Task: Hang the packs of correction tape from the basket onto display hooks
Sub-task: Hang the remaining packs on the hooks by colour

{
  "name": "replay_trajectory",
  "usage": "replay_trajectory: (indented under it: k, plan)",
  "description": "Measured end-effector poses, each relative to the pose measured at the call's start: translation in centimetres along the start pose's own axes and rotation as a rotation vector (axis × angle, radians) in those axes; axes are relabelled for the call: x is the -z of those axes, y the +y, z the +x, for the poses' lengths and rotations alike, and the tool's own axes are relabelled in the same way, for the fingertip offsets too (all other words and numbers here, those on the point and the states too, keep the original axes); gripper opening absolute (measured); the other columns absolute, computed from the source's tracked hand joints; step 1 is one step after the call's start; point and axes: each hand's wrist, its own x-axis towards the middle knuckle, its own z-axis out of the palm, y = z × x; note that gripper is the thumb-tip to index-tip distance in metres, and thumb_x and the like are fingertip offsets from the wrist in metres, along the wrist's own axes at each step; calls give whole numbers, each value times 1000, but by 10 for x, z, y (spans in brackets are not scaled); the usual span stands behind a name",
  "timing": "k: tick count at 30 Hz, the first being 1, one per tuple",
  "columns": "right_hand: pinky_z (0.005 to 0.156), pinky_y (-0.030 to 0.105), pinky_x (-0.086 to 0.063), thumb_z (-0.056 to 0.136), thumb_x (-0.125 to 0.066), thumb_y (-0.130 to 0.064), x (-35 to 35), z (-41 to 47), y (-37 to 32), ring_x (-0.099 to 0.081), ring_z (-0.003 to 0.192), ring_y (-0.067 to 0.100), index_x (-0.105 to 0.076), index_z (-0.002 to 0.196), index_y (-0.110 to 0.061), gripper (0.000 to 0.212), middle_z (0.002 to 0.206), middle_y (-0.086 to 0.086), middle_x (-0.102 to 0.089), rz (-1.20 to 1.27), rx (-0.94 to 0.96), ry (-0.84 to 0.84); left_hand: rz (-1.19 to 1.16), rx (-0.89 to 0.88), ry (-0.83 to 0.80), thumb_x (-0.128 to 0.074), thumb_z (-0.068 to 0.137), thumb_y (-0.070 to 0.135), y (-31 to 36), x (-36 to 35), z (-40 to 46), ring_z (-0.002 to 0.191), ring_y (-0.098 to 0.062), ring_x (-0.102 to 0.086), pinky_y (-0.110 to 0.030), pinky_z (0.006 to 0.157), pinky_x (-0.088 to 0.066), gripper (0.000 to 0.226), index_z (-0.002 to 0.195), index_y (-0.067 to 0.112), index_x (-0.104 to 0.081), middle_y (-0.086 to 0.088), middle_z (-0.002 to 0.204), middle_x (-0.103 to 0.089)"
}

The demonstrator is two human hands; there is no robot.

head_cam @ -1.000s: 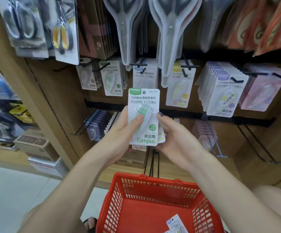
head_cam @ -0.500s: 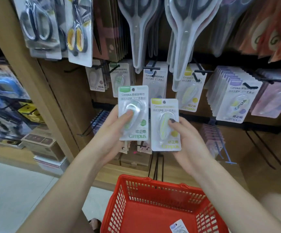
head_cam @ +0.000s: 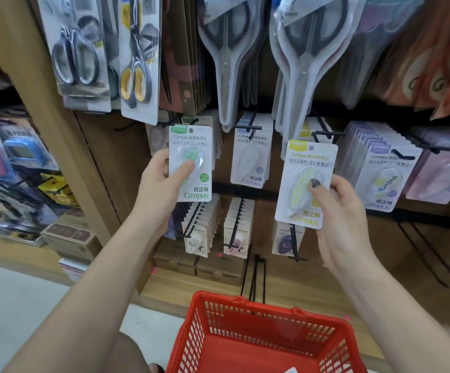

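Each hand holds one pack up in front of the wooden display wall. The left hand (head_cam: 162,181) grips a flat white card pack of correction tape with a green label strip and a clear plastic blister (head_cam: 190,163), thumb pressed on the blister and fingers behind the card; its top edge sits level with a black wire display hook (head_cam: 191,122) that already carries matching green-topped packs. The right hand (head_cam: 338,211) pinches a similar white card pack with a yellow label strip (head_cam: 306,184), thumb on the blister, the card tilted slightly and raised just below a black hook bearing yellow-topped packs (head_cam: 326,133). Below, the red plastic mesh basket (head_cam: 261,319) stands on the floor, with the corner of one more pack (head_cam: 291,370) showing at the bottom edge.

These packs look very light and thin: stiff card that would bend if squeezed, with a smooth, somewhat slippery blister. The best hold is probably low on the card, thumb on the blister bulge, leaving the punched hole at the top free to thread over the hook tip. Likely risks are missing the small hole or tearing it by forcing.
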Motion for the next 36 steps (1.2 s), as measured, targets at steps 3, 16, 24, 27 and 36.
replay_trajectory:
  k: [3, 16, 24, 27, 36]
  plan:
    - [108, 55, -51, 103, -62, -14, -2, 1, 1, -73, 112, 23, -66, 119, -16, 16, 111, 2, -79, -26, 9, 7, 1, 19, 33, -65, 102, 20, -2, 0, 3, 102, -20, -77, -33, 74, -64, 23, 125, 18, -63, -2, 120, -75]
    - [94, 40, -55, 102, -65, -21, -4, -1, 0, -76, 97, 13, -68, 107, -21, 6, 95, -4, -81, -129, 70, 76, 15, 0, 114, -62, 104, 25, -2, 14, 2, 101, -16, -77, -35, 79, -63, 28, 131, 17, -63, 3, 119, -76]
    - [85, 40, -56, 101, -67, -21, 1, -4, -1, -75, 91, 16, -69, 113, -14, 15, 89, -3, -79, -103, 96, 144, 81, 25, 94, -62, 104, 28, -6, 14, 10, 103, -16, -76, -39, 85, -62, 26, 129, 22, -66, 4, 120, -75]
    - [92, 48, -56, 100, -68, -23, 3, -4, -5, -76, 94, 19, -71, 110, -14, 14, 89, -3, -80, -122, 78, 128, 117, 37, 93, -61, 105, 28, -6, 10, 16, 101, -14, -76, -34, 81, -63, 20, 124, 26, -66, 6, 118, -75]
    - [85, 36, -52, 100, -66, -20, 3, -4, -18, -70, 87, 12, -70, 100, -11, 9, 88, -3, -77, -38, 17, 100, 159, 67, 98, -60, 104, 26, -6, -3, 31, 97, -13, -75, -23, 68, -59, 19, 123, 28, -61, 4, 119, -72]
